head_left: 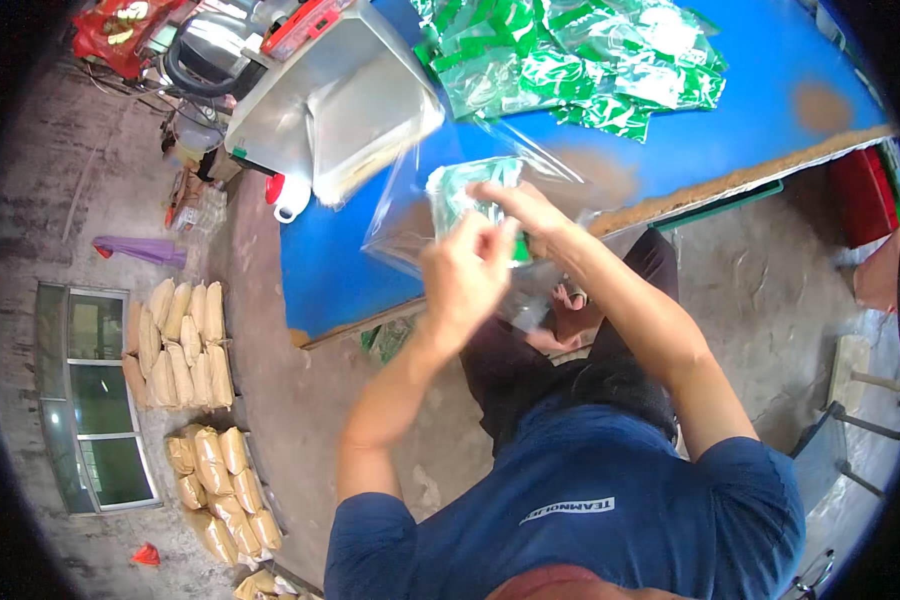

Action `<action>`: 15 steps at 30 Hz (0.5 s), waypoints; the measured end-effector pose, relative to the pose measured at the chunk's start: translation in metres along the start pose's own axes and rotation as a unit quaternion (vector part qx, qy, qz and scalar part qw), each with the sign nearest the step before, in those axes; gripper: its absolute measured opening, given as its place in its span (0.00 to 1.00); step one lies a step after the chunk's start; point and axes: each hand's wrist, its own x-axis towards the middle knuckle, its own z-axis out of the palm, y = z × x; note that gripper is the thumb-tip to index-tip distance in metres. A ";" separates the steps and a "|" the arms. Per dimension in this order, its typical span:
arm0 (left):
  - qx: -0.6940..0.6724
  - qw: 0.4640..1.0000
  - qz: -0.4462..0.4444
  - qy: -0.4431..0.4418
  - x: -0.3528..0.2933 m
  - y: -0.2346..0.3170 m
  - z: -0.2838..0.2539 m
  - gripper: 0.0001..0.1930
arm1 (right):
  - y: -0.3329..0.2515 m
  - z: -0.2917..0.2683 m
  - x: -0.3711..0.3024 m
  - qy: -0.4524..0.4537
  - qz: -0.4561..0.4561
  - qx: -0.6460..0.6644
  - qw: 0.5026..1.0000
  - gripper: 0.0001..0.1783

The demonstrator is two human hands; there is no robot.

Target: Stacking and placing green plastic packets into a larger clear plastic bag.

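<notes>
Near the front edge of the blue table (330, 265), both my hands meet at a green-and-clear plastic packet (475, 178). My right hand (530, 213) grips its right side, with fingers lying over it. Curled into a pinch, my left hand (465, 275) is at the packet's lower edge; what its fingers hold is hidden and slightly blurred. A large clear plastic bag (388, 218) spreads around and under the packet. Whether the packet lies inside this bag or on it, I cannot tell.
A heap of green-printed clear packets (570, 65) covers the table's far side. To the left stand a metal tray (370, 125) and a white container with a red cap (288, 198). Stacked brown sacks (180, 345) line the left wall. A red bin (865, 195) is at right.
</notes>
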 end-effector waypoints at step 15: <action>0.245 0.849 0.151 -0.443 0.131 0.026 -0.005 0.17 | -0.004 0.033 -0.031 -0.078 -0.102 -0.321 0.938 0.36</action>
